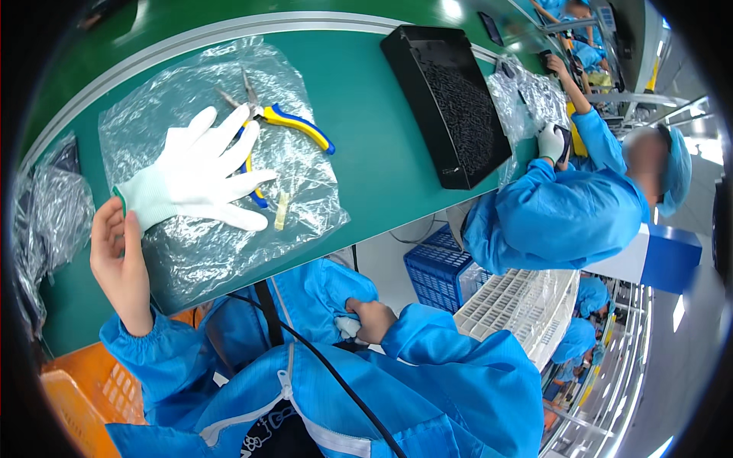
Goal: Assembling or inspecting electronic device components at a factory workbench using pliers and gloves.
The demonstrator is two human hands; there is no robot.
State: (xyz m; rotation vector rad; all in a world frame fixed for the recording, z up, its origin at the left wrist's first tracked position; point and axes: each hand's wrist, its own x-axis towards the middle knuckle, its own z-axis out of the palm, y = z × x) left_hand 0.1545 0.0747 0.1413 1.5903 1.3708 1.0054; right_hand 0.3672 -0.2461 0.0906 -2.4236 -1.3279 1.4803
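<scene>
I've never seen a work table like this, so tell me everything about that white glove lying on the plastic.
The white glove looks like thin knitted fabric with a green-edged cuff. It lies flat and empty, fingers spread toward the right, on a crinkled clear plastic sheet on the green table. Its fingers cover part of the yellow-and-blue pliers. The left hand touches its cuff end.

The left hand [118,256] is raised at the near edge of the counter [366,145], bare, its fingers straight and held together, thumb beside them, the palm turned sideways. Its blue-sleeved forearm comes up from below, cuff gathered at the wrist. The right hand [372,320] hangs below the counter edge near the person's lap, curled into a loose fist, its blue sleeve bent at the elbow.
</scene>
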